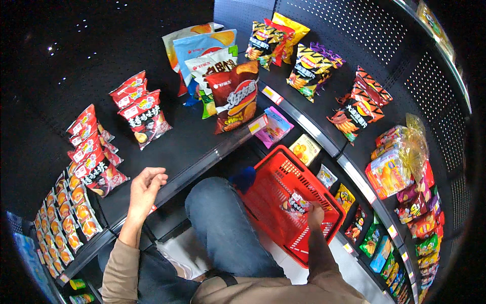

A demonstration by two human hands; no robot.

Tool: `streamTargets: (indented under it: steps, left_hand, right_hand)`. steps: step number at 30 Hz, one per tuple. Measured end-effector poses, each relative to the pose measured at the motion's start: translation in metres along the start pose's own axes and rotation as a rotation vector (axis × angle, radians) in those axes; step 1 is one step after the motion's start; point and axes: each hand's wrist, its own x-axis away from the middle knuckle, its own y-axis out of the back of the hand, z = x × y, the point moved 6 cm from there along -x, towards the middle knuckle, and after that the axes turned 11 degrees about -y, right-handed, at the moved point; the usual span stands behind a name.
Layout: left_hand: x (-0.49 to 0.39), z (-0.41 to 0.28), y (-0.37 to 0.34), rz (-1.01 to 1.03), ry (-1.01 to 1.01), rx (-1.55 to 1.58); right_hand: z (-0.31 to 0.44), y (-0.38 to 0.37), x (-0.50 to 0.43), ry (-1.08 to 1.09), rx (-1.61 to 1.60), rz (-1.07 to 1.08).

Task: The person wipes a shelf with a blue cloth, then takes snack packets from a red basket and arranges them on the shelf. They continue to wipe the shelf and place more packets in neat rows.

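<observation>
My left hand [147,186] hovers by the front edge of the black shelf [182,152], empty, with its fingers bent and a little apart. Right of it, a red and black snack bag [144,121] stands in front of another of its kind. A group of similar bags [99,171] is on the left. My right hand [316,216] is over the red plastic shopping basket [262,190], its fingers at the edge of a small red and black snack bag [296,203], which it appears to grip. The basket sits tilted beside my bent knee [212,212].
Large chip bags [237,98] stand at the shelf corner. More chip bags [360,110] line the right shelf. Wrapped orange-printed packs [391,171] lie farther right. A lower shelf holds a pale box [305,149] and several small packets [344,197]. The shelf lip [205,161] carries price tags.
</observation>
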Motion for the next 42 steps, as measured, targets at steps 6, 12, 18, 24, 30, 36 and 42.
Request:
streamTargets:
  steps: [6,12,18,24,30,36,42]
  left_hand:
    - [-0.018,0.011,-0.018,0.134,-0.082,0.027]
    - [-0.021,0.006,-0.025,0.168,-0.096,-0.04]
    - [-0.02,-0.006,-0.005,-0.005,-0.188,-0.082]
    - [-0.03,-0.002,0.02,-0.11,-0.19,-0.32]
    - [-0.05,0.025,0.028,-0.19,-0.171,-0.33]
    - [-0.069,0.05,0.031,-0.232,-0.121,-0.279]
    - [-0.068,0.062,0.037,-0.244,-0.082,-0.352]
  right_hand:
    - [0.087,0.062,-0.017,0.002,-0.599,0.122]
    - [0.297,0.143,-0.025,0.158,-0.802,0.186]
    - [0.468,0.109,-0.024,0.499,-0.83,0.414]
    - [0.585,0.031,-0.002,0.691,-0.807,0.614]
    - [0.632,-0.029,0.004,0.734,-0.737,0.719]
    - [0.644,-0.057,-0.003,0.713,-0.694,0.724]
    - [0.622,-0.069,0.003,0.489,-0.992,0.835]
